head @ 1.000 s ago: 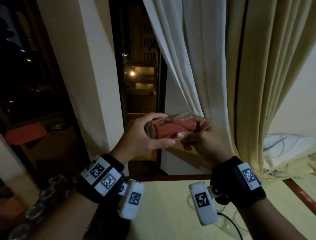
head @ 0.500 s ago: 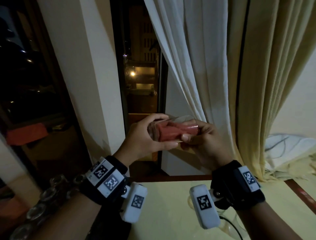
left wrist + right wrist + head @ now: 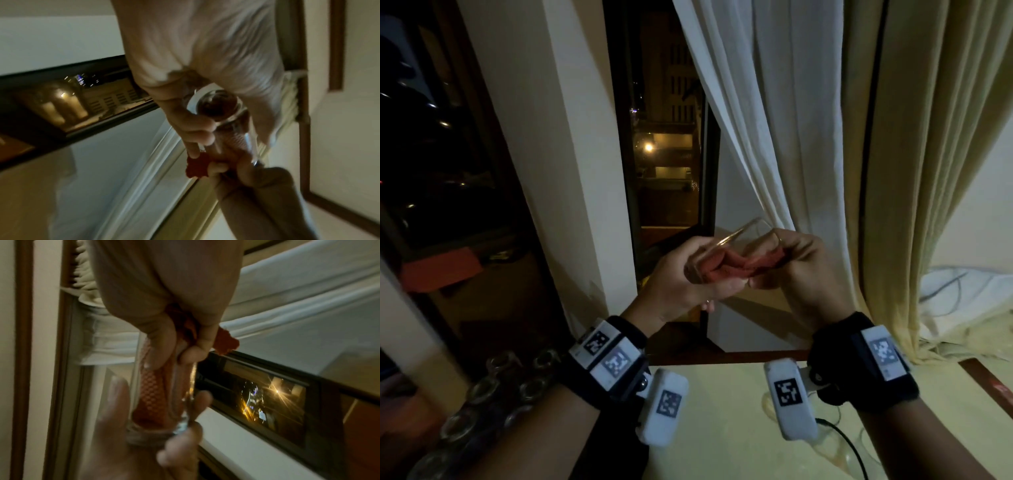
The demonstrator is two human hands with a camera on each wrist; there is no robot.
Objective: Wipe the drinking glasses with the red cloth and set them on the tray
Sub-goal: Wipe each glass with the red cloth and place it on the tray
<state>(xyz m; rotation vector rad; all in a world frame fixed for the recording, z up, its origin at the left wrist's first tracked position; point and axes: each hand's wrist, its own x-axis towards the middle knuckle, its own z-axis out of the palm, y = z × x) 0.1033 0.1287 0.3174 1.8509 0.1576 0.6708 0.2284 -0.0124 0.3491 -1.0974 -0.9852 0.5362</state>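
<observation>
A clear drinking glass (image 3: 736, 243) lies on its side in the air before the window, its mouth toward the right. My left hand (image 3: 681, 284) grips it round the base end. The red cloth (image 3: 736, 265) is stuffed inside the glass, and my right hand (image 3: 801, 270) pinches the cloth at the mouth. In the left wrist view the glass base (image 3: 219, 104) faces the camera, with the cloth (image 3: 196, 168) sticking out past the fingers. In the right wrist view the cloth (image 3: 153, 395) shows through the glass wall (image 3: 185, 402). No tray can be made out.
A pale yellow table (image 3: 722, 428) lies below my wrists, with a glass (image 3: 842, 448) and a black cable (image 3: 849, 445) at its near right. Several more glasses (image 3: 493, 390) stand in the dark at lower left. White and yellow curtains (image 3: 808, 137) hang behind my hands.
The glass has tilted, its mouth end now higher. The cloth inside has twisted, and both hands have shifted slightly to the right.
</observation>
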